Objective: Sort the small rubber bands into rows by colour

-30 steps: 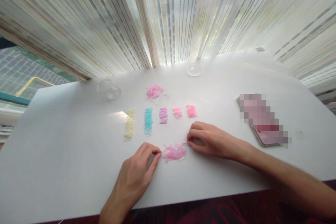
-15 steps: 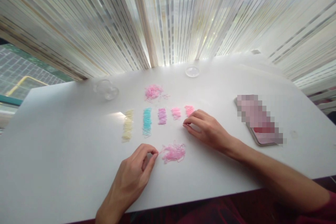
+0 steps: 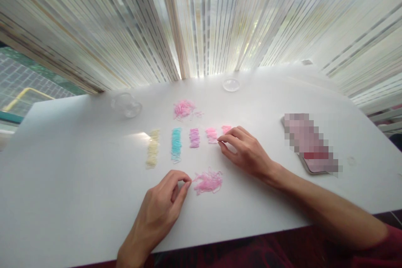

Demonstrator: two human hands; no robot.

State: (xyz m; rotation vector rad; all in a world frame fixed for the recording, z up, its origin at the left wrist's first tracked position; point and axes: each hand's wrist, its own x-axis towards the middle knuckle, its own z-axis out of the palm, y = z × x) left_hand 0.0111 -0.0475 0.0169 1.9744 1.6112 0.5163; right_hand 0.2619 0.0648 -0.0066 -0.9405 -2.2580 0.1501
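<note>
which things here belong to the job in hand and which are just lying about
In the job, it seems:
near pink pile, by the left hand
pale pink row, by the right hand
yellow row, blue row, purple row, bright pink row
far pink pile, probably

Likely just lying about:
phone
clear disc
clear pieces

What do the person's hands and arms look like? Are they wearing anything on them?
The left hand and right hand are bare: I see no gloves, rings or bracelets. A dark red sleeve covers the upper part of the right arm, leaving the forearm uncovered. No sleeve shows on the left.
</note>
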